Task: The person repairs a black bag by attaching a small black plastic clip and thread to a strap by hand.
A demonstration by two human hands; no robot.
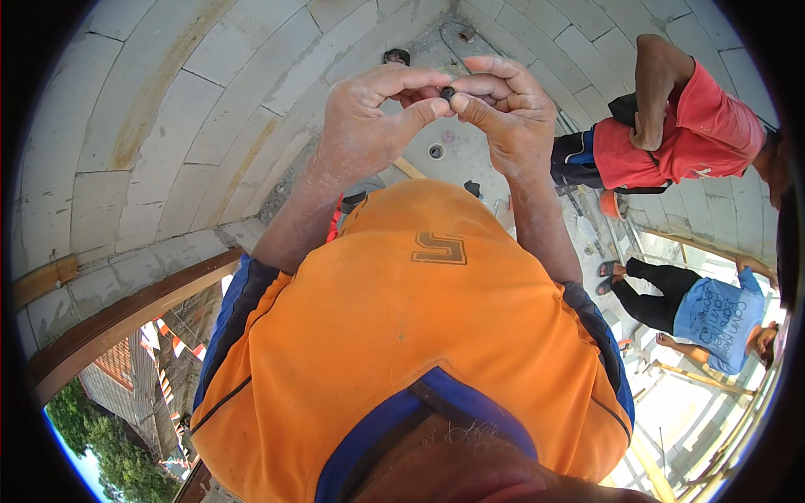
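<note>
fingertips of both hands meet over the grey floor, as i watch from my remote seat. i have the left hand pinching a small black rounded piece between thumb and forefinger, while the right hand grips it from the other side; i cannot make out its exact kind. below them, i see a round pipe opening in the floor. to the right are a red-shirted co-worker and a blue-shirted person.

Head view, single: wide fisheye, above left hand and right hand, facing down; hands near, floor farther below.
</note>
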